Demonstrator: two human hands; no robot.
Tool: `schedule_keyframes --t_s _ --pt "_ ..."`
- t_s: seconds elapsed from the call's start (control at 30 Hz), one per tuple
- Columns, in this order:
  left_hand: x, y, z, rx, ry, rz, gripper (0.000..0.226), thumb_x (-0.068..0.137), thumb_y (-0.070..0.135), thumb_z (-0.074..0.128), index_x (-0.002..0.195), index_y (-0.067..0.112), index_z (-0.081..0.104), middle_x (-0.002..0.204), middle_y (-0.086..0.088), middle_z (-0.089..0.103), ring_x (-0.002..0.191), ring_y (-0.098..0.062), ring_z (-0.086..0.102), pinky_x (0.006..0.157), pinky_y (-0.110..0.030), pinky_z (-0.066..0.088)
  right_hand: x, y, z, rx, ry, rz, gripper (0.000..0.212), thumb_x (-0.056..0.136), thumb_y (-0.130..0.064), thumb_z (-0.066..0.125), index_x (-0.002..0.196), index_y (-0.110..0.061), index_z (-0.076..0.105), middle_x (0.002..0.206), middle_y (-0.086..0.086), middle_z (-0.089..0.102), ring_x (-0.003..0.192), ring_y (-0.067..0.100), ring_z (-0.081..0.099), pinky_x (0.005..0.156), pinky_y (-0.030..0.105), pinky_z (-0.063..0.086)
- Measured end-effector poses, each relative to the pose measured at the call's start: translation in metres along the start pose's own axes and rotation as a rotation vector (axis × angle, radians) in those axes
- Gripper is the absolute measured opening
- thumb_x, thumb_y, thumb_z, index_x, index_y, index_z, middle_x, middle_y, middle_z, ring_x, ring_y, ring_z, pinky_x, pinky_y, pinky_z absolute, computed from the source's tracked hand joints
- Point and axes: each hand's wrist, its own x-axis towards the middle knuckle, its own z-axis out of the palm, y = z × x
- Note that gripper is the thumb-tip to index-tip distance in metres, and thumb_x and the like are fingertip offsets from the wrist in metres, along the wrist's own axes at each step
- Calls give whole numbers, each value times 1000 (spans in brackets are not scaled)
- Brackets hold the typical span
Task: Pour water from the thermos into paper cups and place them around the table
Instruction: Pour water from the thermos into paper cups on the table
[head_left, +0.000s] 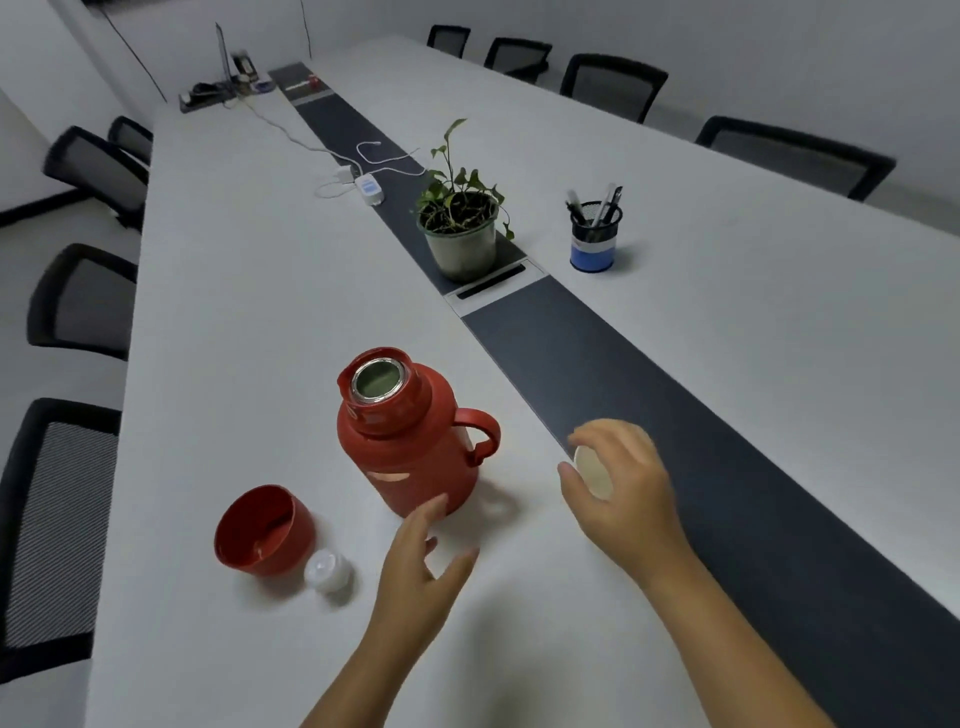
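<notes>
A red thermos (415, 441) stands upright on the white table (249, 291) with its mouth uncovered and its handle pointing right. Its red cap (262, 530) rests mouth-up to the left, and a small white stopper (327, 570) lies beside the cap. My left hand (421, 561) hovers just in front of the thermos base, fingers apart, holding nothing. My right hand (623, 493) is to the right of the thermos, fingers curled around a white paper cup (592, 470) whose rim faces left. The cup is largely hidden by the fingers.
A dark strip (623, 384) runs down the table's middle, bearing a potted plant (460, 228) and a charger with white cables (363, 182). A mesh pen holder (595, 236) stands to the right of the plant. Black chairs (78, 301) line both long sides.
</notes>
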Motion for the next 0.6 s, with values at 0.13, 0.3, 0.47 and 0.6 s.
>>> schedule_keyframes --t_s 0.13,0.3,0.47,0.6 --pt "2 12 44 17 -115 32 47 82 9 64 124 20 45 118 12 46 109 -1 45 81 0 35 -17 33 -40 -207 -172 -1 21 69 -19 68 87 -8 68 102 13 63 101 29 54 83 47 48" --pt "20 29 88 -45 -181 35 66 78 23 69 132 25 32 127 17 35 118 2 36 95 -9 32 -19 67 -46 -213 -417 62 23 80 -15 65 103 -14 66 130 6 50 122 21 40 95 27 38" --pt "43 46 113 -171 -205 15 68 63 38 74 113 49 30 122 33 37 116 7 40 96 -11 36 -11 80 -45 -151 -322 -18 20 65 6 73 83 -4 71 109 20 63 99 33 61 79 36 53" --pt "49 46 120 -244 -237 18 58 60 35 74 109 46 45 115 28 54 112 5 49 90 -10 42 -5 86 -49 -133 -327 -76 24 61 7 76 82 -4 71 100 18 67 89 31 66 70 39 58"
